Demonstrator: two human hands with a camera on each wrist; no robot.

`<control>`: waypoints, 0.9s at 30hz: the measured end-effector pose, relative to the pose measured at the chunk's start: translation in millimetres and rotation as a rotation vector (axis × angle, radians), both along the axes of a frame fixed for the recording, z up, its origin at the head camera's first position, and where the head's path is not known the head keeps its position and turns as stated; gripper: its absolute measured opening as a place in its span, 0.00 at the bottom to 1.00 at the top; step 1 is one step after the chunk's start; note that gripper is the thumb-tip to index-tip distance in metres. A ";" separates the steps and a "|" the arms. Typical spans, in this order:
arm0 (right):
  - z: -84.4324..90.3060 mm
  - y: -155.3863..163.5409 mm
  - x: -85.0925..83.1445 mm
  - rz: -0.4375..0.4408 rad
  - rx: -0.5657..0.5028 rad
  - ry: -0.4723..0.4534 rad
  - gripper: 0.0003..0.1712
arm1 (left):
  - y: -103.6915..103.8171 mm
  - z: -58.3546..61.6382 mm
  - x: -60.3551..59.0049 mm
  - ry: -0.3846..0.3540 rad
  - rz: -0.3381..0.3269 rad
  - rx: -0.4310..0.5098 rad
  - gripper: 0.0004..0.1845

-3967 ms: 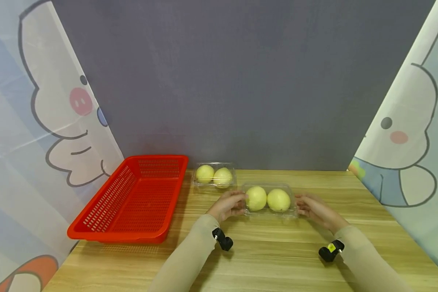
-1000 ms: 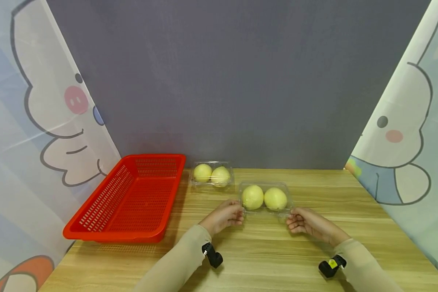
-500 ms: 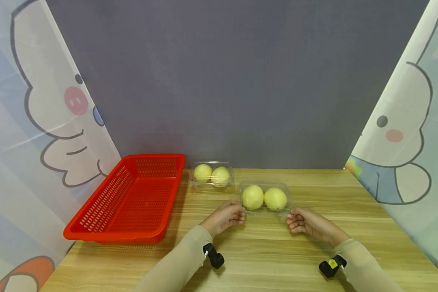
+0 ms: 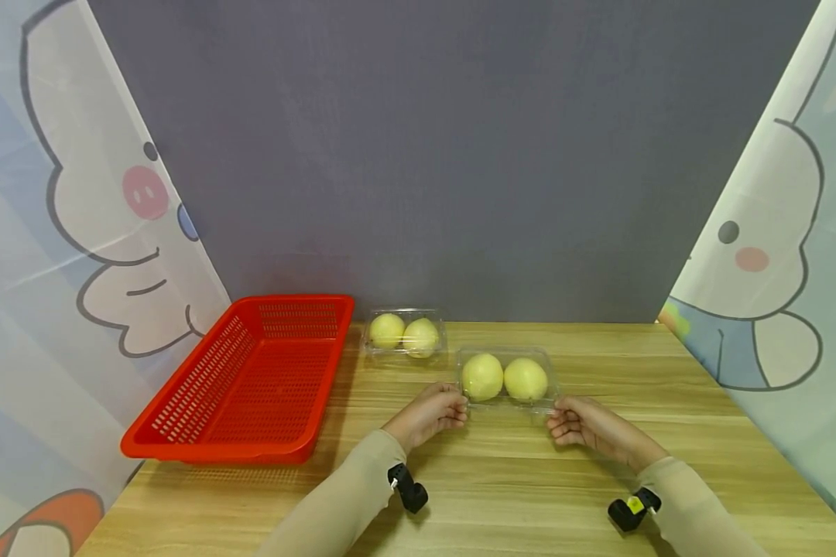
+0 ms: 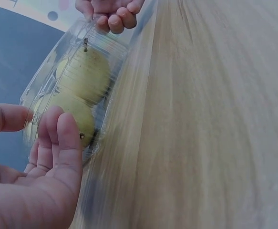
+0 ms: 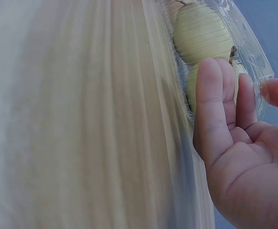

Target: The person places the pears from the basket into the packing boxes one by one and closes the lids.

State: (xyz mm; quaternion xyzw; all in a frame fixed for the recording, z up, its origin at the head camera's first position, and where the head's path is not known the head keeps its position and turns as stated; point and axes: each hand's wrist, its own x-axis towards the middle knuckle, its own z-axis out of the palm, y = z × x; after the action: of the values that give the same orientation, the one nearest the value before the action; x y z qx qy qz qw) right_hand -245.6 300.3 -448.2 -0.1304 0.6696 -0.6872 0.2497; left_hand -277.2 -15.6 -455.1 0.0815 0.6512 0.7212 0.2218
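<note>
In the head view, a clear plastic clamshell box (image 4: 505,403) holds two yellow pears (image 4: 483,377), whose short stems show in the wrist views. At its front left corner my left hand (image 4: 428,415) pinches the rim; in the left wrist view its thumb and bent fingers (image 5: 57,143) lie either side of the edge. The front right corner is pinched by my right hand (image 4: 592,425), with its thumb and fingers (image 6: 210,105) at the rim in the right wrist view. The box sits on the table.
Behind and to the left stands a second clear box (image 4: 407,312) of two pears. A red plastic basket (image 4: 279,379) with slotted walls is on the left of the wooden table (image 4: 501,495). A grey panel (image 4: 418,170) rises along the back, with cartoon-printed cloths at both sides.
Compared with 4 seconds ago, both hands have slid from the box's sides toward me to its front corners. Over the last second, hands and box have stayed nearly still.
</note>
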 end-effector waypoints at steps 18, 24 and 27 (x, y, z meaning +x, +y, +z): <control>-1.2 -0.4 1.7 -0.012 -0.012 0.002 0.16 | -3.0 0.2 0.2 -0.018 -0.035 -0.007 0.14; -0.8 -1.1 1.3 -0.029 0.002 0.007 0.16 | -3.8 0.2 0.3 -0.018 -0.043 0.002 0.12; 0.0 -1.4 1.3 -0.035 0.010 0.004 0.16 | -4.0 0.6 0.2 -0.021 -0.048 0.005 0.09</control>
State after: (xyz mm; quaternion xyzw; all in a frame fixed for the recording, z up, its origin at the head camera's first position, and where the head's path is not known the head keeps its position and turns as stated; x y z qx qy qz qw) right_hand -244.2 298.9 -448.2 -0.1190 0.6759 -0.6876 0.2371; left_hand -277.0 -19.6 -454.5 0.0900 0.6450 0.7181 0.2454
